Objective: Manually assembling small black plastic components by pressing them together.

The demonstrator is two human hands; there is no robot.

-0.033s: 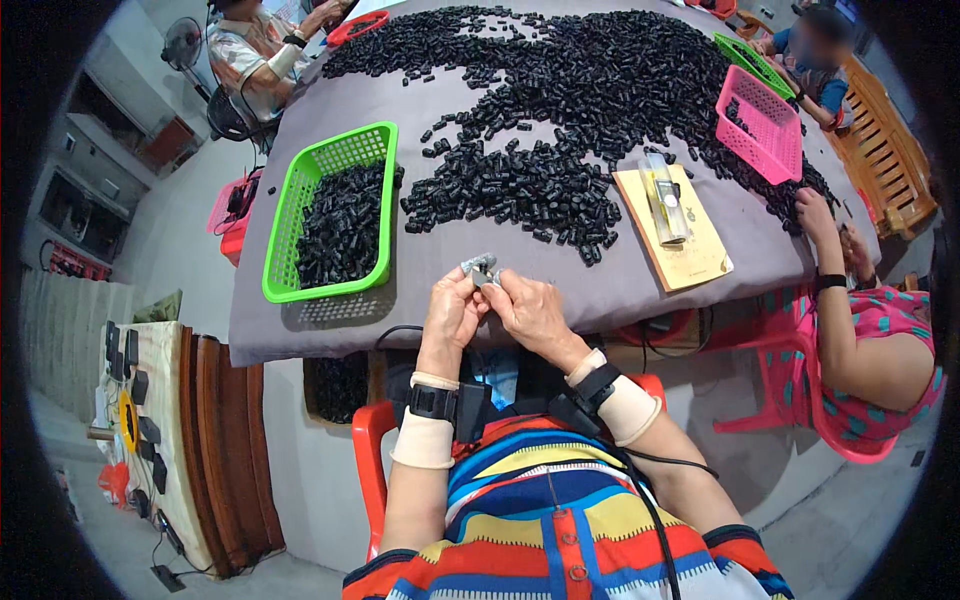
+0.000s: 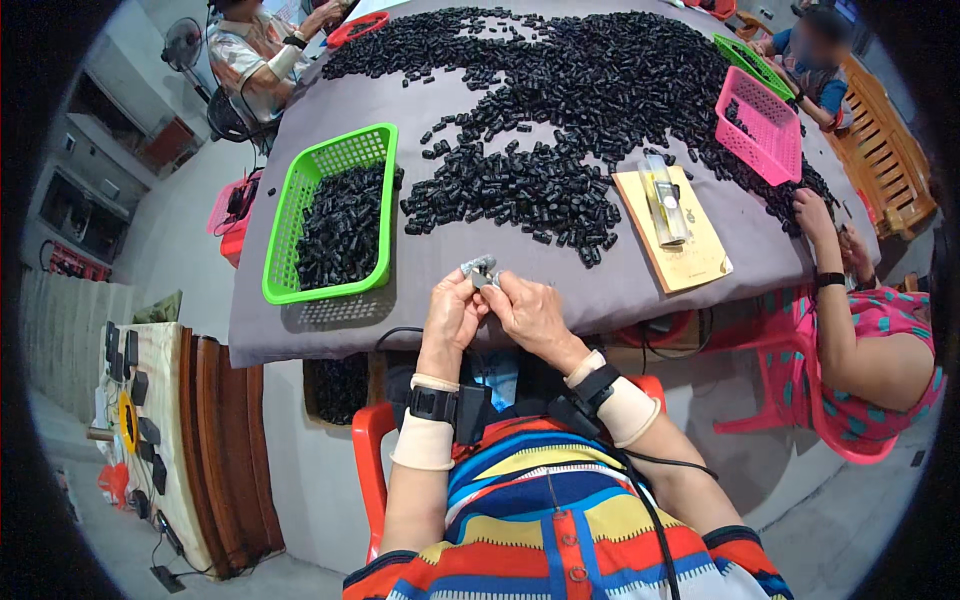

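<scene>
My left hand [image 2: 455, 310] and my right hand [image 2: 530, 310] meet just over the table's near edge, fingers closed in a pinch. Between their fingertips is a small dark piece [image 2: 480, 279], partly hidden; its exact kind is too small to tell. Grey wrapping shows on the fingertips. Beyond my hands lies a heap of small black cylindrical parts [image 2: 515, 190]. To the left stands a green basket [image 2: 278, 255] holding many such black parts.
A yellow book [image 2: 695, 262] with a clear plastic case [image 2: 665, 205] on it lies to the right. Farther right are a pink basket [image 2: 775, 130] and a green basket [image 2: 735, 45]. Co-workers sit around the grey-covered table [image 2: 430, 270]. A red chair [image 2: 370, 450] is under me.
</scene>
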